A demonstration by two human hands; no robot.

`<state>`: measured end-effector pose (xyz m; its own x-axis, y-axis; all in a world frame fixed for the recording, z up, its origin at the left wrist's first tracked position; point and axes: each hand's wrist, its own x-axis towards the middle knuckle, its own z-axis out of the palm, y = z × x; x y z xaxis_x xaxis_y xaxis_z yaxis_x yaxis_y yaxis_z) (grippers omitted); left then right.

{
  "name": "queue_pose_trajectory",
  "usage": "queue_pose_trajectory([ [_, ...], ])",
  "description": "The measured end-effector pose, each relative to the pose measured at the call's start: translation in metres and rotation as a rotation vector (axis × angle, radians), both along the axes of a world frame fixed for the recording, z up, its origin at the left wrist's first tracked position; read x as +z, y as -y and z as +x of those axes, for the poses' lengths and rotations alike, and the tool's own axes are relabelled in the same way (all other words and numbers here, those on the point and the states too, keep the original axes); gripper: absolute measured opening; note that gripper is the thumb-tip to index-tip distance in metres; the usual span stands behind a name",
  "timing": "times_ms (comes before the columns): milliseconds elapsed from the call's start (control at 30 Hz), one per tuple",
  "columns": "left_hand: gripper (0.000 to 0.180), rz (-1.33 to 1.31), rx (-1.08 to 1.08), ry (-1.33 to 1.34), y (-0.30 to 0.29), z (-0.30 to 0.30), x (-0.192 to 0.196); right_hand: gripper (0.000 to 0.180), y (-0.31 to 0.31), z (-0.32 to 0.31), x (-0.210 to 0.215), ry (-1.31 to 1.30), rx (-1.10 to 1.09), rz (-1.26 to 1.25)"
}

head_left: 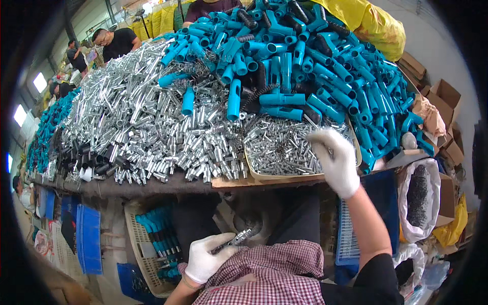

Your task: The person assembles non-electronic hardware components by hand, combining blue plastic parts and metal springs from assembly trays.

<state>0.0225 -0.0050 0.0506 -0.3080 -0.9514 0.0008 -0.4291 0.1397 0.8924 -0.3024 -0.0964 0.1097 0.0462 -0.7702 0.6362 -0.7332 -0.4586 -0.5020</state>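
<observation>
My left hand (207, 258), in a white glove, is closed around a shiny metal cylindrical part (241, 237) held low above my lap. The far end of that part points up and to the right. My right hand (336, 161), also gloved in white, is over the right side of a shallow cream tray (284, 177). Its fingers bend toward the thumb in a pinch; anything between the tips is too small to make out. Small silver pins and springs (284, 147) fill the tray.
Silver metal tubes and fittings (137, 117) heap the table's left and middle. Teal tool housings (325, 71) pile up behind the tray. Below stand a cream basket (136, 244) of teal tools, blue crates (89, 239) and a white sack (433, 203) of dark bits. Other people work beyond the heap.
</observation>
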Motion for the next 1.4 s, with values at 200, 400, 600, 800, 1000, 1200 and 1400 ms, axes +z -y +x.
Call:
queue_pose_trajectory([
  [200,0.029,-0.072,-0.068,-0.057,0.008,0.000,-0.012,0.017,0.125,-0.029,0.008,-0.633,-0.164,-0.205],
  [400,0.032,-0.101,-0.045,-0.001,0.000,0.010,-0.008,0.017,0.154,0.003,0.023,-0.929,-0.158,-0.055],
  [600,0.032,-0.080,-0.021,-0.089,-0.002,0.013,-0.006,0.013,0.104,-0.010,0.039,-0.773,-0.272,0.008],
  [800,0.031,-0.099,0.141,-0.057,-0.006,0.026,0.016,0.030,-0.004,0.028,0.030,-0.112,0.203,0.527],
  [1000,0.032,-0.324,0.003,0.063,-0.001,0.028,0.015,0.040,-0.039,0.051,0.000,-0.086,0.533,0.830],
  [1200,0.031,-0.294,-0.260,0.159,-0.001,0.026,0.027,0.045,-0.033,0.042,-0.004,-0.099,0.823,0.925],
  [1400,0.042,-0.295,-0.215,0.127,-0.007,0.016,0.020,0.042,-0.061,0.069,-0.009,-0.096,0.704,0.891],
])
